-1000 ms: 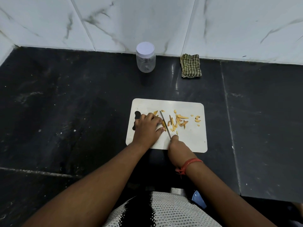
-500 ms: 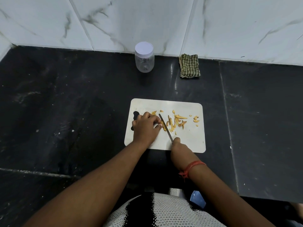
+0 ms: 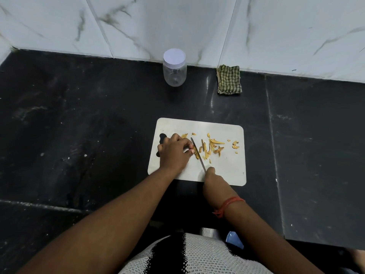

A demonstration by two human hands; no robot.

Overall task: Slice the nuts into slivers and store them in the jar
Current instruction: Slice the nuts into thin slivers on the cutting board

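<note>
Pale yellow nut slivers (image 3: pixel 209 148) lie scattered across the middle of a white cutting board (image 3: pixel 223 171). A clear, empty jar (image 3: pixel 174 71) with its white lid on stands upright well behind the board, by the wall.

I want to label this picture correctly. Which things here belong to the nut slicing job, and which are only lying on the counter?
Belong to the job:
knife, held in the right hand
nut under the left hand
slivers
cutting board
jar, lid on

Only lying about:
checked cloth by the wall

Knife (image 3: pixel 198 154) slightly nearer left hand (image 3: pixel 173 153)
</note>
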